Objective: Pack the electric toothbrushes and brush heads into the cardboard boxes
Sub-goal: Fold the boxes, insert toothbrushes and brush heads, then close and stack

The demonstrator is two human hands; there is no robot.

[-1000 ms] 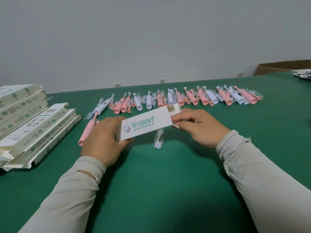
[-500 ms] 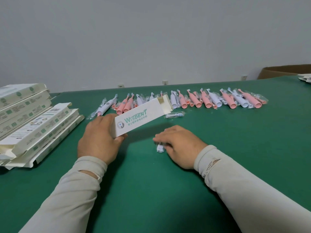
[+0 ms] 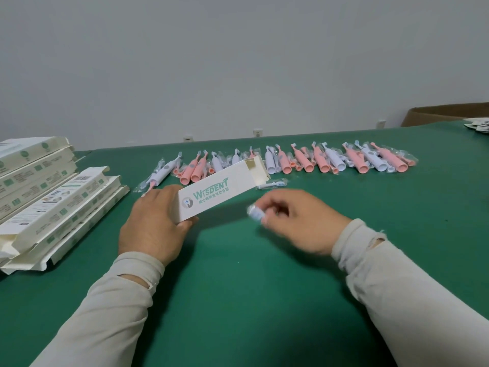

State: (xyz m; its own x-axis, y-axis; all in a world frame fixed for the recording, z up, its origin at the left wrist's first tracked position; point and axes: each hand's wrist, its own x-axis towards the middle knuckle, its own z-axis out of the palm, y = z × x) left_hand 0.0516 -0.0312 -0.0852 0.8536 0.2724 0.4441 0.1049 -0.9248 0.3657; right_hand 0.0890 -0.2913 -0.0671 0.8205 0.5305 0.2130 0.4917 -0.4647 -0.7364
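My left hand (image 3: pixel 152 226) grips the near end of a white Wisdent cardboard box (image 3: pixel 219 190), held slanted with its open flap end up and to the right. My right hand (image 3: pixel 296 221) pinches a small bagged brush head (image 3: pixel 255 211), lifted just off the green table and blurred. Another bagged brush head (image 3: pixel 272 184) lies on the table by the box's open end. A long row of bagged pink and white electric toothbrushes (image 3: pixel 304 161) stretches across the table behind the box.
Stacks of white cardboard boxes (image 3: pixel 50 205) lie at the left edge of the green table (image 3: pixel 264 300). A brown carton (image 3: pixel 444 115) and some leaflets (image 3: pixel 479 124) sit at the far right. A wall runs behind the table.
My right hand left the box's open end, dropped to the table, and picked up the bagged brush head. My left hand tilted the box so its open end points up and right.
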